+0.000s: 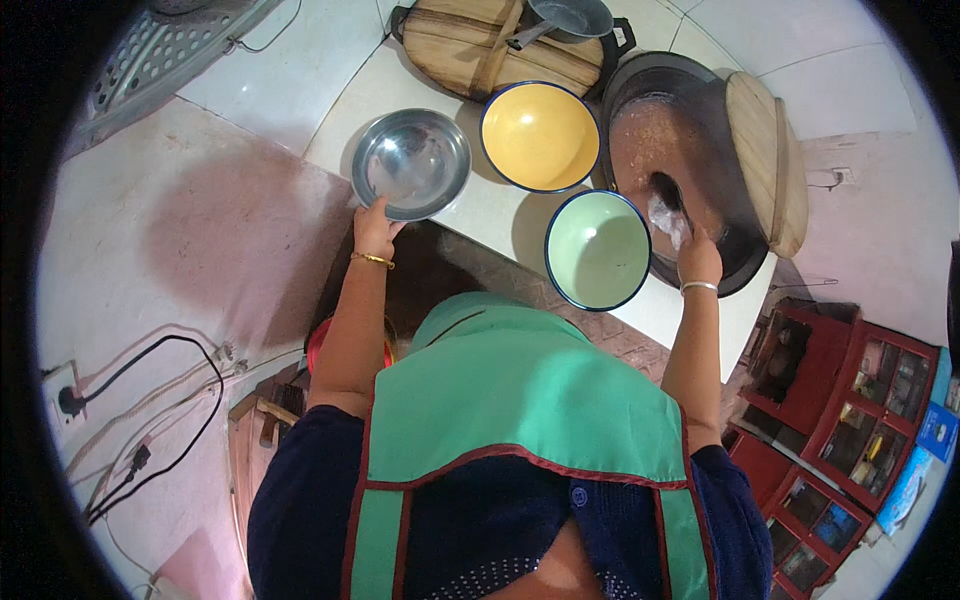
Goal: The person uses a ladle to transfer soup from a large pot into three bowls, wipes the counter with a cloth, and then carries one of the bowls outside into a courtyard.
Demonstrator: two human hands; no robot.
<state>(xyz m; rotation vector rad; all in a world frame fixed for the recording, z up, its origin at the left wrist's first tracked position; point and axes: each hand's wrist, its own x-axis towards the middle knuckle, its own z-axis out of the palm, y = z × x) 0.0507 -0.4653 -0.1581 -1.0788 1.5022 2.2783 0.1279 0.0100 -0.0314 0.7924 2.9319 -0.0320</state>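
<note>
My left hand (375,235) is closed on the near rim of a shiny steel bowl (412,160) at the counter's left end. The bowl is tilted and looks empty apart from reflections. My right hand (700,262) grips a dark ladle (664,186) over the near part of a large black pot (745,272). Brown, soupy food (655,140) with lumps fills much of the pot. Beside the ladle lies a whitish, crumpled-looking patch (668,222) whose kind I cannot tell. My right fingers are partly hidden.
Between my hands stand a yellow enamel bowl (540,135) and a pale green one (598,250). A wooden lid (770,165) leans by the pot. Behind, a second wooden lid (440,45) covers another pot, with a small pan (570,18) on it. Red cabinets (840,410) stand at right.
</note>
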